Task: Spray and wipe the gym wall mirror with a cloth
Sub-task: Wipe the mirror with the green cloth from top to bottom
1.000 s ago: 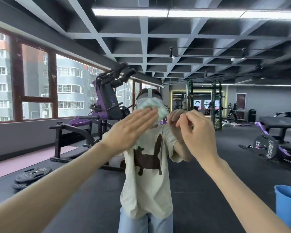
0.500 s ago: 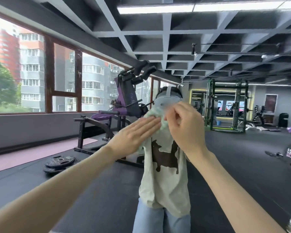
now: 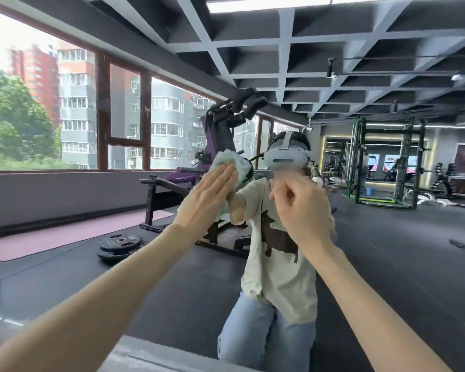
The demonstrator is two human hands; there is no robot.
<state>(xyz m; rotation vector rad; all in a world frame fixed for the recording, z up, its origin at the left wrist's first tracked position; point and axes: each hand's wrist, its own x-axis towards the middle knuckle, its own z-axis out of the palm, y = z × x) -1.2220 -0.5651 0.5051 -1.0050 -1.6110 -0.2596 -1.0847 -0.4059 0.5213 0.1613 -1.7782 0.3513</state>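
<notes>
Left hand [image 3: 207,200], fingers straight, presses the cloth [image 3: 231,160] flat on the mirror [image 3: 387,264]; right hand [image 3: 304,210] raised, fingers curled, whether holding anything unclear; blue bucket [image 3: 370,191] far right.

The left hand [image 3: 204,202] lies flat over the lower part of the cloth [image 3: 230,162], so only its crumpled upper edge shows. The right hand [image 3: 298,208] is motion-blurred, fingers curled; whether they hold anything cannot be told. Both forearms [image 3: 91,304] run off the bottom edge.
</notes>
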